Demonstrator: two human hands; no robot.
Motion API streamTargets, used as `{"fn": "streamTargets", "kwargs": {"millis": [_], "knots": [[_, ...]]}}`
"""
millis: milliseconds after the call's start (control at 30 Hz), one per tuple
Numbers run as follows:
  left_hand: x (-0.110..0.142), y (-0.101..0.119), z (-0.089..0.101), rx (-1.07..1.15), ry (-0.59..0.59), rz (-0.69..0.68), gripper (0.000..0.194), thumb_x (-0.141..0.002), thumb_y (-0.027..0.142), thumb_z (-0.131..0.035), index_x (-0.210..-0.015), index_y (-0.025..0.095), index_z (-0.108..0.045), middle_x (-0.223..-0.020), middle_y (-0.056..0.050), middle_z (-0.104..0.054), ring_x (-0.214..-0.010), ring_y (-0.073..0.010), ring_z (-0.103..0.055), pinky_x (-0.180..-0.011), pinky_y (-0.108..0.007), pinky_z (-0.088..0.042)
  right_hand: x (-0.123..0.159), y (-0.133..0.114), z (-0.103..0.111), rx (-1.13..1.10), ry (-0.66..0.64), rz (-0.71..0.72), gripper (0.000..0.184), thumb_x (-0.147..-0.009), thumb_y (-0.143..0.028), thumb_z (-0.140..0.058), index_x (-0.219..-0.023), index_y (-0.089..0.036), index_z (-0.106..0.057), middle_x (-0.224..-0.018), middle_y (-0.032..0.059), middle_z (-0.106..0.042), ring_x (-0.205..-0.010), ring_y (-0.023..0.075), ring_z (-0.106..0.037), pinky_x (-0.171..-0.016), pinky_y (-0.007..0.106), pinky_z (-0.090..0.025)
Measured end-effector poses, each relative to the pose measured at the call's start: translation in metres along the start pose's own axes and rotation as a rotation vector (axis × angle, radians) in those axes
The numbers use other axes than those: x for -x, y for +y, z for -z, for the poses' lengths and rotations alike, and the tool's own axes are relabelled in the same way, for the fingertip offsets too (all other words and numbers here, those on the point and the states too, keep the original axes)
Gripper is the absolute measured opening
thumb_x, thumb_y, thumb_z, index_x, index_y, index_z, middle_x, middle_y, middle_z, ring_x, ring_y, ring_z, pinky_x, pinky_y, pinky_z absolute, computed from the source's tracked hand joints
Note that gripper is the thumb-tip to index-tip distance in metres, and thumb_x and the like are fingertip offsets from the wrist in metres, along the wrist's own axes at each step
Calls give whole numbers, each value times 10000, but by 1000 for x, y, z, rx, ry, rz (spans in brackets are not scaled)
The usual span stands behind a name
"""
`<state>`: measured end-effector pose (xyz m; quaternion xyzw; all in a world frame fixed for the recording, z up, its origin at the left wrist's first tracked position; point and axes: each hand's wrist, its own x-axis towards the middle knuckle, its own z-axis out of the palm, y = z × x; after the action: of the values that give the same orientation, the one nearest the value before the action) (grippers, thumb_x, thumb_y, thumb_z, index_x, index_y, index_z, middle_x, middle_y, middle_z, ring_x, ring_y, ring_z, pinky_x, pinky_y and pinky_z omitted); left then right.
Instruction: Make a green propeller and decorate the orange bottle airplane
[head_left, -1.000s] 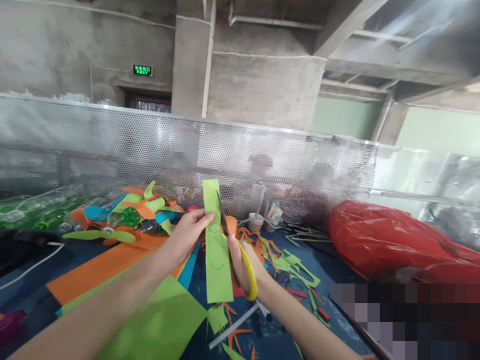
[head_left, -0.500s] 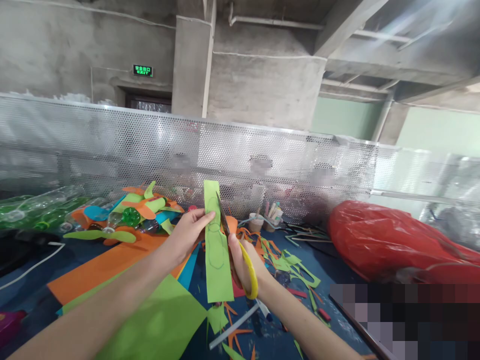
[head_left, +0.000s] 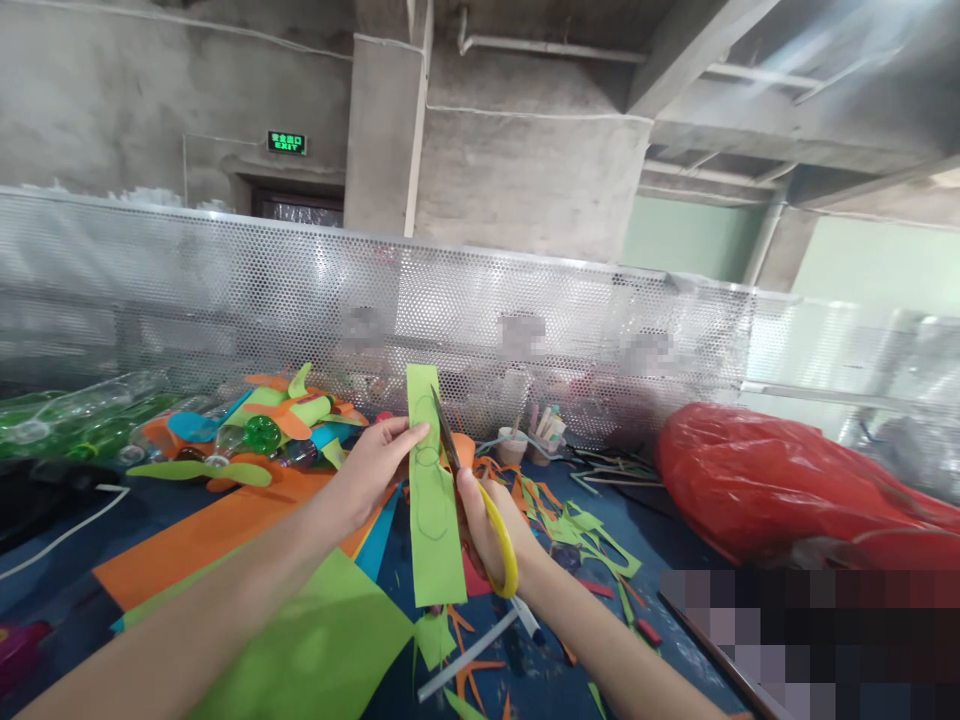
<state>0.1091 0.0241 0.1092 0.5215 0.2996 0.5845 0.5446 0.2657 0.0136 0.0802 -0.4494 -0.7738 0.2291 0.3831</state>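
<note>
Pinched by its left edge, a strip of light green paper (head_left: pixel 437 570) stands upright in my left hand (head_left: pixel 384 455). A rounded shape is drawn on it in dark line. My right hand (head_left: pixel 491 515) is closed around a pair of scissors (head_left: pixel 504 545) with yellow handles. Their dark blades point up along the strip's right edge, at a notch about halfway up. Whether the blades are fully closed I cannot tell. Below the hands lie cut scraps of green paper (head_left: pixel 435 638) and orange scraps.
Large green sheets (head_left: pixel 322 620) and an orange sheet (head_left: pixel 165 535) lie at left. Behind them sit plastic bottles with paper blades (head_left: pixel 262 435). Cups of markers (head_left: pixel 547 440) stand at the back, before a perforated metal screen (head_left: pixel 465 290). A red plastic bag (head_left: pixel 780 480) bulges at right.
Almost nothing differs. The strip and scissors have shifted very slightly, and the notch at the strip's right edge shows a bit more. Both hands keep their hold.
</note>
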Motion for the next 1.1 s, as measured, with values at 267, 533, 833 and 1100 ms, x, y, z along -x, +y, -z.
{"fn": "streamTargets", "kwargs": {"millis": [267, 533, 833, 1100], "knots": [[-4, 2, 5, -52, 87, -2, 211, -699, 362, -767, -676, 169, -686, -567, 14, -639, -505, -112, -557, -500, -204, -446, 0, 6, 0, -45, 23, -102, 577, -886, -662, -230, -549, -220, -388, -418, -34, -350, -412, 119, -411, -427, 238, -325], [-3, 1, 6, -52, 85, 15, 217, -699, 379, -767, -718, 169, -714, -610, 1, -666, -539, -129, -580, -534, -222, -460, -2, 7, -2, -32, 19, -98, 576, -885, -674, -195, -552, -230, -350, -406, -37, -323, -397, 117, -390, -407, 239, -315], [-5, 0, 7, -43, 89, 27, 156, -725, 321, -732, -716, 167, -711, -626, -18, -683, -544, -139, -602, -567, -242, -470, -2, 9, -3, -34, 14, -75, 615, -886, -691, -170, -555, -222, -389, -409, -30, -326, -417, 126, -420, -423, 240, -350], [-5, 0, 9, -79, 108, -27, 215, -727, 373, -725, -649, 188, -647, -572, 23, -629, -515, -123, -557, -551, -239, -447, -2, 9, 2, -29, -11, -58, 584, -902, -654, -244, -563, -210, -413, -431, -21, -382, -448, 128, -472, -450, 230, -374]]}}
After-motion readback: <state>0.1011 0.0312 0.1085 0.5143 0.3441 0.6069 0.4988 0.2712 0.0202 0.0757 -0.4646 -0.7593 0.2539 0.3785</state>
